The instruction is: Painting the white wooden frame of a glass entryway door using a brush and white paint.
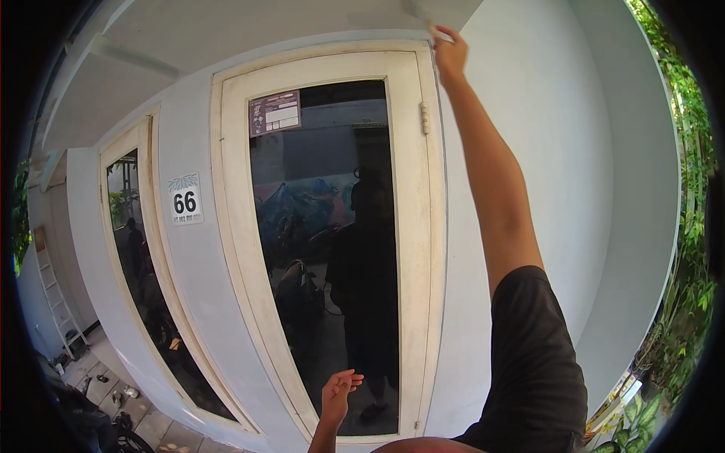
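My right arm stretches far up, and my right hand (451, 54) is closed round the handle of what looks like a paintbrush (433, 29). Its blurred greyish head points up and left, close to the ceiling above the door's upper right corner. Low in front of the door glass hovers my left hand (340, 395), fingers loosely bent and slightly apart, with nothing seen in it. Between the two hands stands a cream-framed door (412, 226) with a dark glass pane (317, 196). A sticker (275, 113) is on the glass at its upper left.
A pale wall (529, 113) runs right of the door, with green plants (691, 249) beyond. Leftward are a number plate (185, 198), a narrow cream-framed window (143, 249) and a white ladder (57, 294). Shoes (117, 398) lie on the tiled floor at lower left.
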`<state>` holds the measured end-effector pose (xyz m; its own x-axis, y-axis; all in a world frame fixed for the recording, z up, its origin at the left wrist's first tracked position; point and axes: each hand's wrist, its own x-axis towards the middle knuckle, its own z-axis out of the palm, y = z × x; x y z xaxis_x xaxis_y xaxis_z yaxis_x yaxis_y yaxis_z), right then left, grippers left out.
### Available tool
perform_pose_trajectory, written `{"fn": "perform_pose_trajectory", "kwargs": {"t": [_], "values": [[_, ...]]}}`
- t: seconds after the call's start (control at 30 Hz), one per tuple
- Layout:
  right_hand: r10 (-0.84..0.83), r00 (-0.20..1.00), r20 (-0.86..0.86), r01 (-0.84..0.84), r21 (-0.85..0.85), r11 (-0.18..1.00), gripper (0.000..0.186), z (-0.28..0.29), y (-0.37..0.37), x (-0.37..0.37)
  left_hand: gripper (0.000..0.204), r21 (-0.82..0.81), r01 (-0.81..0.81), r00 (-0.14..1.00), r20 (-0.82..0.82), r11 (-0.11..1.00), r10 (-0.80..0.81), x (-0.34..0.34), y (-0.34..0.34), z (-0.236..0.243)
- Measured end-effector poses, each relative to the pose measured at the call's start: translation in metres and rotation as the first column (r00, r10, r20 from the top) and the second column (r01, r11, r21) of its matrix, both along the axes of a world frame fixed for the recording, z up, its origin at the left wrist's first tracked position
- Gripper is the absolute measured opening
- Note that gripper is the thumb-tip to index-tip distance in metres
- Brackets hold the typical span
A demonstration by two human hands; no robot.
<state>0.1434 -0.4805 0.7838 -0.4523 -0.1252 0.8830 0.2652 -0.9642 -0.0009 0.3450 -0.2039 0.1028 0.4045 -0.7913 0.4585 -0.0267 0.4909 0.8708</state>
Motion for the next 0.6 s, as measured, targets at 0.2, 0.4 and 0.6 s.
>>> {"fn": "perform_pose_trajectory", "kwargs": {"t": [0.2, 0.4, 0.6], "values": [[0.071, 0.868, 0.491, -0.153, 0.128, 0.98, 0.017, -0.005, -0.01, -0.059, 0.026, -0.009, 0.032, 0.999, 0.002, 0.999, -0.032, 0.008, 0.018, 0.004], [0.075, 0.974, 0.212, -0.081, 0.02, 0.996, 0.017, 0.01, 0.037, 0.044, 0.026, -0.002, 0.05, 0.999, 0.012, 0.999, -0.05, -0.003, 0.031, 0.004], [-0.041, 0.934, -0.354, 0.039, -0.014, 0.999, 0.018, -0.085, 0.112, 0.139, 0.026, 0.011, 0.052, 0.998, 0.031, 0.999, -0.052, -0.034, 0.038, 0.006]]}}
